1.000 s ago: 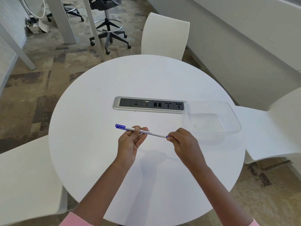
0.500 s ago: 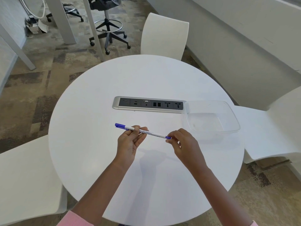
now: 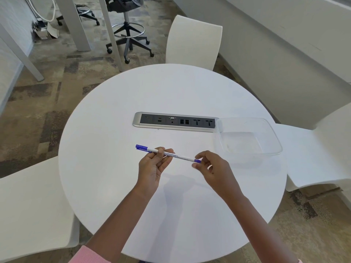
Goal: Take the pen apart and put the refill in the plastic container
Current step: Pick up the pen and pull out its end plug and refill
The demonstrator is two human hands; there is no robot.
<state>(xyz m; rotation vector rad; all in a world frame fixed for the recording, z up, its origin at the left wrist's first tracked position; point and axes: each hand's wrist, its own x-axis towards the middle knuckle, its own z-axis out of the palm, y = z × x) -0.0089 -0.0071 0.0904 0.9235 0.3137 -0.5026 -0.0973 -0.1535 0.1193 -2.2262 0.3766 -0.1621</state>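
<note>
— Pen [image 3: 176, 155] whereabouts, as we see it?
— Held above the white table [image 3: 114, 168], blue cap pointing left. Our left hand [image 3: 152, 168] grasps the barrel between thumb and fingers.
— And our right hand [image 3: 214, 168]?
— Curled about the blue right end, but its thumb is blurred, so we cannot tell whether it grips. The clear plastic container [image 3: 273, 133] sits to our right, just beside the socket strip [image 3: 174, 122].
</note>
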